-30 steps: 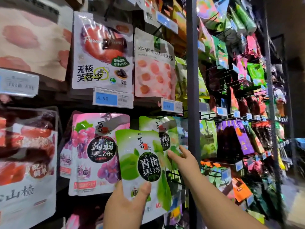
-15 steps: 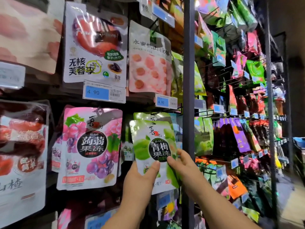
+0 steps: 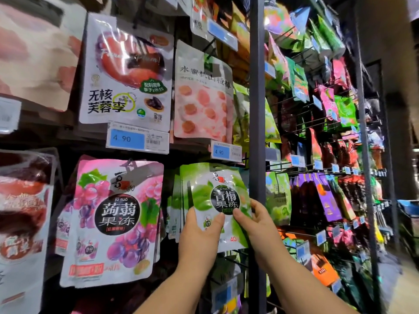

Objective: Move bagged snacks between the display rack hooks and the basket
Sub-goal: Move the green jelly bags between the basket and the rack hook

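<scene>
A green plum-jelly bag [image 3: 217,193] with a black round label is held up flat against the display rack, in front of more green bags of the same kind [image 3: 178,200]. My left hand [image 3: 199,236] grips its lower left part, thumb on the front. My right hand [image 3: 256,223] pinches its lower right edge beside the grey upright post [image 3: 257,132]. The bag's top edge sits just under a blue price tag [image 3: 225,151]; the hook behind it is hidden. No basket is in view.
A pink grape-jelly bag [image 3: 113,220] hangs to the left. Above hang a plum bag [image 3: 127,71] and a peach-stick bag [image 3: 204,94]. Right of the post, wire hooks carry several colourful bags [image 3: 317,196]. An aisle floor shows at far right.
Both hands have lifted the green bag up and to the right, from in front of the pink bag to the green bags' row by the post. The right hand now grips it.
</scene>
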Action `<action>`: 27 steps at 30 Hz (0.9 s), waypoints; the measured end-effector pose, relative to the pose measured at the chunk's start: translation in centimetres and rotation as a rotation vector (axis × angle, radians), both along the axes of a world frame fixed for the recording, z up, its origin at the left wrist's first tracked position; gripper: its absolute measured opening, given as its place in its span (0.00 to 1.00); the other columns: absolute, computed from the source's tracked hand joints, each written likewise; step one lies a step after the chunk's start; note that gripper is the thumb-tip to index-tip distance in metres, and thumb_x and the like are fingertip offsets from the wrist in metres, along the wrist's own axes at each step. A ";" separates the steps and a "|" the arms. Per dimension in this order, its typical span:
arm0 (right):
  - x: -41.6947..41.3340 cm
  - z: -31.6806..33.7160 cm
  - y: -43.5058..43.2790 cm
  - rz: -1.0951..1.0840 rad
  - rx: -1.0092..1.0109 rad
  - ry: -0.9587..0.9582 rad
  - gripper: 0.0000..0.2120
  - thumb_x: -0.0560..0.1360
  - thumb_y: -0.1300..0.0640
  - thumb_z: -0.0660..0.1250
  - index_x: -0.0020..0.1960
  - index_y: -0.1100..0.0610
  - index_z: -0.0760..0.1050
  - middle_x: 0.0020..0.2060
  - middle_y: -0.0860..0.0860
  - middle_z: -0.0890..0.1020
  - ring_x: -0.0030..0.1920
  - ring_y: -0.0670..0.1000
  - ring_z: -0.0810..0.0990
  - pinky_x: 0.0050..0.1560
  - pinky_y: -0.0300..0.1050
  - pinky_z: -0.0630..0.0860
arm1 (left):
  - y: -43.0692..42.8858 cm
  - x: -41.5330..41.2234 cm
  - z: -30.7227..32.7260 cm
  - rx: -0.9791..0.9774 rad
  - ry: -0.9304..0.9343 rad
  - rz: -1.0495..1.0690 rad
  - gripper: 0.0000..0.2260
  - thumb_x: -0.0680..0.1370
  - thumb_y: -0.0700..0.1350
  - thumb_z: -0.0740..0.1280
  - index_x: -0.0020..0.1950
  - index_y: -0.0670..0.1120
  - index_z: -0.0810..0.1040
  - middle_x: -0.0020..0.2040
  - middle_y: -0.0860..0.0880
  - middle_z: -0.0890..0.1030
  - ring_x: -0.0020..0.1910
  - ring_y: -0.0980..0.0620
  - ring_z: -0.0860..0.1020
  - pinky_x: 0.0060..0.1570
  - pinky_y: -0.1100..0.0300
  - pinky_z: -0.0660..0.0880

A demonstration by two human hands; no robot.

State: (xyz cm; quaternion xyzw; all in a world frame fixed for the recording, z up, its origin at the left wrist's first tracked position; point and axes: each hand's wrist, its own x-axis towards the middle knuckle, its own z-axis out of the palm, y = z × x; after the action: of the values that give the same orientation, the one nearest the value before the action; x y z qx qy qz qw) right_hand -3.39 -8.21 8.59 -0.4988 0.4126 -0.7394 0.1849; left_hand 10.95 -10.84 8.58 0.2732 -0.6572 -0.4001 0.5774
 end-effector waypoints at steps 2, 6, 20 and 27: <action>0.1 0.3 -0.2 -0.012 -0.014 -0.010 0.16 0.76 0.60 0.71 0.61 0.51 0.75 0.51 0.52 0.86 0.52 0.54 0.85 0.57 0.58 0.80 | -0.5 -0.2 0.3 0.009 -0.015 0.009 0.26 0.75 0.58 0.69 0.70 0.51 0.68 0.62 0.54 0.78 0.60 0.50 0.76 0.61 0.50 0.74; -0.2 0.6 -1.0 -0.029 -0.010 0.005 0.17 0.75 0.57 0.72 0.62 0.51 0.75 0.52 0.51 0.86 0.52 0.53 0.85 0.56 0.56 0.80 | -1.0 -0.3 0.7 0.003 -0.024 0.007 0.28 0.73 0.63 0.68 0.68 0.52 0.66 0.64 0.57 0.75 0.63 0.52 0.74 0.63 0.53 0.72; 0.4 0.7 -3.7 -0.212 0.134 0.120 0.33 0.73 0.46 0.74 0.75 0.48 0.67 0.70 0.47 0.73 0.69 0.51 0.73 0.70 0.54 0.70 | -2.5 -0.4 -0.4 -0.135 -0.233 0.180 0.34 0.79 0.52 0.66 0.77 0.56 0.47 0.74 0.48 0.65 0.66 0.47 0.70 0.58 0.55 0.71; 0.6 -0.2 -3.4 -0.272 0.227 0.160 0.31 0.73 0.40 0.71 0.72 0.49 0.68 0.66 0.49 0.75 0.64 0.51 0.76 0.66 0.52 0.73 | -3.0 -0.7 -1.8 -0.093 -0.210 0.206 0.28 0.80 0.49 0.65 0.76 0.57 0.55 0.74 0.49 0.63 0.62 0.50 0.70 0.51 0.58 0.66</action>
State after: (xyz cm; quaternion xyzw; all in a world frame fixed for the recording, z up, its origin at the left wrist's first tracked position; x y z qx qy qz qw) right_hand -2.80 -11.64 8.42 -0.4716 0.5706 -0.6641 0.1048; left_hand 10.30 -13.87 6.78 0.3525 -0.7002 -0.2770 0.5557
